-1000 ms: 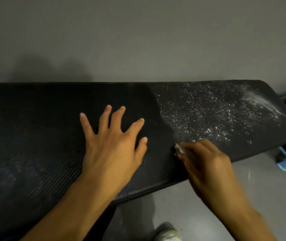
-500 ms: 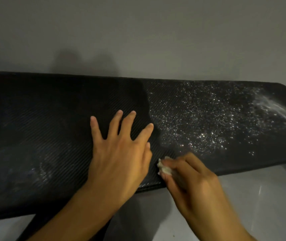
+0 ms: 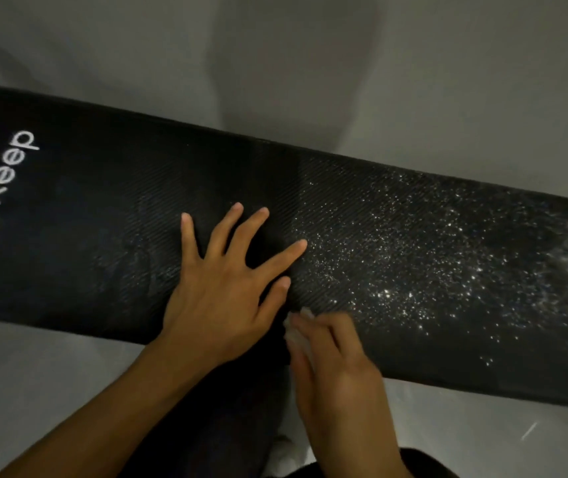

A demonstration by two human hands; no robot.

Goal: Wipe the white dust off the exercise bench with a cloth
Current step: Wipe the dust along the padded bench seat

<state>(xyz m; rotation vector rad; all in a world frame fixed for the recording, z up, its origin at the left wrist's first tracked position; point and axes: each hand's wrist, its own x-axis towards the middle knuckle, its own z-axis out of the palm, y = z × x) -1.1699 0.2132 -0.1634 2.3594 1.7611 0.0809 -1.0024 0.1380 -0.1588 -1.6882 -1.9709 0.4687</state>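
Exercise bench (image 3: 86, 270): black, textured padding, lying diagonally across the grey floor (image 3: 310, 63), with white "keep" lettering (image 3: 10, 167) at its left end. White dust (image 3: 431, 270): specks scattered over the right half of the pad, thickening to a smear at the far right edge; the left half shows almost none. Left hand (image 3: 220, 298): flat on the pad at mid-length, fingers straight and spread, grasping nothing. Right hand (image 3: 337, 367): blurred, at the near edge just beside the left thumb, fingers curled over a small white cloth (image 3: 298, 336). The cloth touches the pad at the border of the dusted area.
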